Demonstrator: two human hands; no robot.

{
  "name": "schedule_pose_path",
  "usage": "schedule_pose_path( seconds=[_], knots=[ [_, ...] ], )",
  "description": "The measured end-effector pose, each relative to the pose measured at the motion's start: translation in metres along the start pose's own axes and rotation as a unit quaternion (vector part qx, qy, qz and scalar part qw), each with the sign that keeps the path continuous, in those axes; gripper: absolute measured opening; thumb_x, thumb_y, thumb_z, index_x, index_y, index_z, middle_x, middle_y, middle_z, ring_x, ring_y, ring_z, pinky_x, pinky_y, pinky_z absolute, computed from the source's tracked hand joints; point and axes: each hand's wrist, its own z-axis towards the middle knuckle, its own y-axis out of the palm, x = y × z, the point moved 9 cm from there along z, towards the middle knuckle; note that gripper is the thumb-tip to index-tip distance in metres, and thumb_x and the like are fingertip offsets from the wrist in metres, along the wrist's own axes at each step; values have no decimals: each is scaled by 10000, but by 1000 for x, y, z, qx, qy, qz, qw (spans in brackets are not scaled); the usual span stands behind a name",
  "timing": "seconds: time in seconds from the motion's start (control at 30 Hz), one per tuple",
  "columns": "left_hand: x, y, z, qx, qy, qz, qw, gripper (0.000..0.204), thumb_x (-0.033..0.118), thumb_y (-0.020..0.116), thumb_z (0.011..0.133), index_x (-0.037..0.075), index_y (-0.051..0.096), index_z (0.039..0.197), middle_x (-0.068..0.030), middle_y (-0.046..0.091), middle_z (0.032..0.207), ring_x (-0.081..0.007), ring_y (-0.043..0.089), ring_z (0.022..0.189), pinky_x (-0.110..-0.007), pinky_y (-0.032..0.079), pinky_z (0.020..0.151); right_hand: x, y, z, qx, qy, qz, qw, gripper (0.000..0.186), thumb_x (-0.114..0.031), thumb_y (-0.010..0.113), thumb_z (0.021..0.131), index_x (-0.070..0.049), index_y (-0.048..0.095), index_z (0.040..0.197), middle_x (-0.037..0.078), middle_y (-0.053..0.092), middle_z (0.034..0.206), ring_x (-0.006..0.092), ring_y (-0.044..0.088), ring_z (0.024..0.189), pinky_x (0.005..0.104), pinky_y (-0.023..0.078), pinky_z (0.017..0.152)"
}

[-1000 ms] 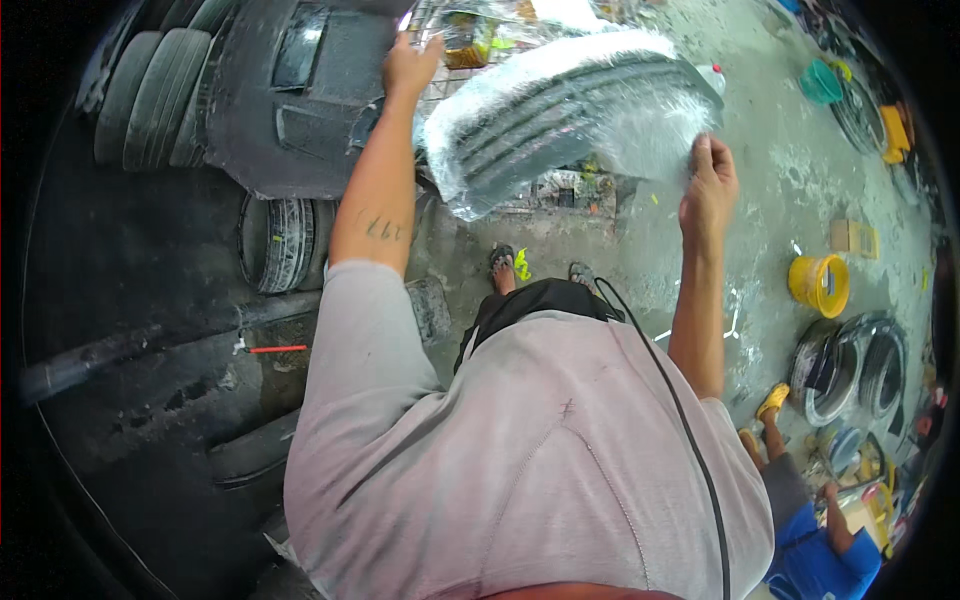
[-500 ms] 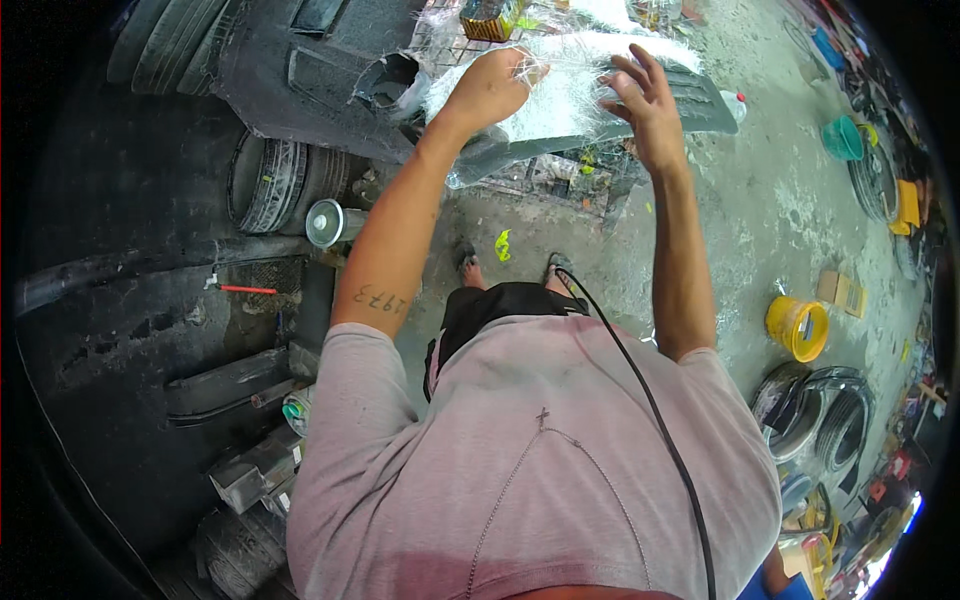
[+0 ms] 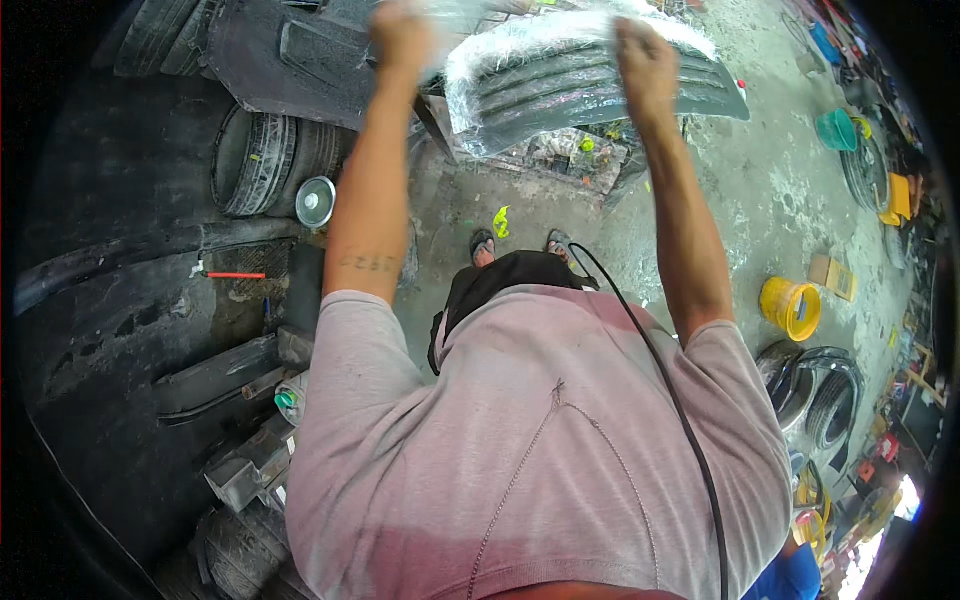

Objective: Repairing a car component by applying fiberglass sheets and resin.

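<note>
A dark ribbed panel lies at the top, with frayed white fibreglass mat along its far side. My left hand, smeared by motion, is closed on a blurred, whitish piece of mat at the top edge. My right hand is closed above the panel's right part, its fingertips at the white mat; the fingers' exact hold is hard to see.
To the left of the panel is a large black moulded part, with a tyre below it. A metal stand's leg shows under the panel. A yellow bucket and a cardboard box stand on the floor at right.
Both hands have moved up, the left also leftward, and have closed. The white mat that covered the panel has shifted away, baring the dark ribs.
</note>
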Motion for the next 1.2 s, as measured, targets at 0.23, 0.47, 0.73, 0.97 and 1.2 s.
schedule_pose_path(
  seconds=[0.23, 0.47, 0.73, 0.97, 1.2],
  knots=[
    [-338, -136, -155, 40, -265, -62, 961, 304, 261, 569, 971, -14, 682, 1033, -125, 671, 847, -208, 609, 732, -364, 507, 684, 88, -52, -77, -28, 178, -22, 983, 307, -386, 610, 982, -91, 691, 988, -10, 670, 836, 87, 575, 719, 252, 435, 643],
    [-429, -195, -674, -579, -219, 434, 654, 357, 243, 475, 975, 88, 616, 1264, -137, 615, 1282, -300, 654, 1053, -394, 530, 869, 110, 28, -165, -10, 326, 187, 927, 229, -260, 671, 946, -86, 656, 1095, 3, 680, 933, 111, 618, 820, 275, 472, 711],
    [-416, -242, -789, -717, -136, 380, 569, 308, 279, 489, 966, 115, 661, 1162, -137, 665, 1157, -297, 674, 989, -403, 534, 792, 107, 101, -203, -51, 309, -9, 950, 239, -193, 684, 927, -2, 628, 1060, 45, 680, 875, 112, 619, 749, 265, 467, 667],
    [-464, -239, -533, -32, -659, -100, 744, 444, 334, 560, 982, -59, 632, 1178, -129, 673, 1044, -235, 622, 892, -370, 511, 806, 150, 158, -191, 165, 337, 59, 925, 298, -216, 791, 842, 4, 677, 1006, 66, 672, 848, 128, 599, 730, 287, 473, 666],
    [-443, -194, -473, -102, -555, -212, 798, 482, 387, 563, 988, -85, 660, 1001, -81, 674, 896, -214, 589, 775, -375, 487, 733, 157, 168, -199, 296, 253, -134, 911, 432, -229, 858, 719, 93, 691, 953, 183, 714, 839, 210, 647, 763, 351, 510, 733]
  ],
)
